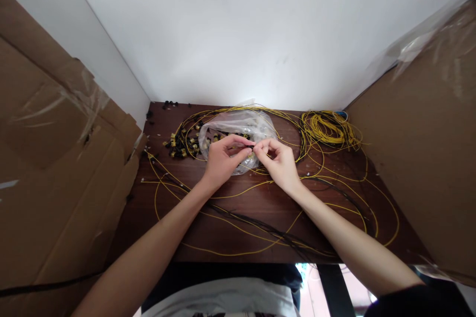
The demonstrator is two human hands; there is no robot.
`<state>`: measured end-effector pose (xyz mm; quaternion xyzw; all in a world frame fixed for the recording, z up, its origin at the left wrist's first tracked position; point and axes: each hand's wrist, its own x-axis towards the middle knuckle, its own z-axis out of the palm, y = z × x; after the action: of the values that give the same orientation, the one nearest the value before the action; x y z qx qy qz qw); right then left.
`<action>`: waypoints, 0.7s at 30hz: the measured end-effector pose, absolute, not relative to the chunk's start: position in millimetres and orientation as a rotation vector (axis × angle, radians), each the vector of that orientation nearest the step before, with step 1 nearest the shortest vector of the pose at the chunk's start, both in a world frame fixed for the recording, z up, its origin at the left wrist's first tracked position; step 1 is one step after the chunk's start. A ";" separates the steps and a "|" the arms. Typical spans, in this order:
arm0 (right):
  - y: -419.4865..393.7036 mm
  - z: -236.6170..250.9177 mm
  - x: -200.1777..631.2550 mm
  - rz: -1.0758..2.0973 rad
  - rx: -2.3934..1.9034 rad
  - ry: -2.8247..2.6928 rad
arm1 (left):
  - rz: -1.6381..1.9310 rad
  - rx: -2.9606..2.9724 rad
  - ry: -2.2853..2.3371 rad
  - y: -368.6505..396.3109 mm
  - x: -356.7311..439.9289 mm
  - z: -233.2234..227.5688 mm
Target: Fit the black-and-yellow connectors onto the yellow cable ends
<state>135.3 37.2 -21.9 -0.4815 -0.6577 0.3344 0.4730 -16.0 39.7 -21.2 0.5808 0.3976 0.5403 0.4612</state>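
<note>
Above the clear plastic bag (238, 121), my left hand (225, 158) and my right hand (277, 161) meet fingertip to fingertip. Thumb and index finger of my left hand pinch a small black piece (251, 147), too small to make out in detail. My right hand is also closed in a pinch, right beside that piece; what its fingers hold is hidden. Inside the bag and spilling out to its left are several black and yellow connectors (180, 146). Thin yellow wires (241, 190) run across the table beneath my wrists.
A coil of yellow and black wire (329, 129) lies at the back right of the brown table (230, 228). Black cables (267, 229) cross near the front. Small black bits (170, 104) sit at the back left. Cardboard sheets (55, 158) and a white wall (238, 34) enclose the table.
</note>
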 end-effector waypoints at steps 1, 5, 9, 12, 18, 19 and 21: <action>37.0 -22.1 135.3 0.815 -1.178 -1.614 | 1.328 1.432 0.982 40.2 -16.3 -21.1; 35.8 -21.4 134.7 0.796 -1.178 -1.619 | 1.321 1.452 0.996 42.3 -18.3 -20.1; 35.7 -20.1 134.4 0.783 -1.195 -1.608 | 1.323 1.462 0.995 43.9 -20.4 -19.0; 36.9 -20.9 135.1 0.770 -1.216 -1.606 | 1.340 1.443 1.002 44.8 -21.4 -18.6; 37.2 -21.5 135.6 0.783 -1.205 -1.630 | 1.329 1.416 0.994 44.4 -19.8 -21.0; 37.0 -21.2 135.4 0.787 -1.197 -1.636 | 1.322 1.419 0.990 44.2 -19.3 -21.7; 36.5 -20.6 134.8 0.792 -1.176 -1.645 | 1.306 1.428 0.989 43.7 -18.4 -23.0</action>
<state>134.8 36.5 -20.6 -0.4791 -0.6701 0.3228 0.4661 -18.4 43.7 -23.0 0.5817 0.4028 0.5319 0.4653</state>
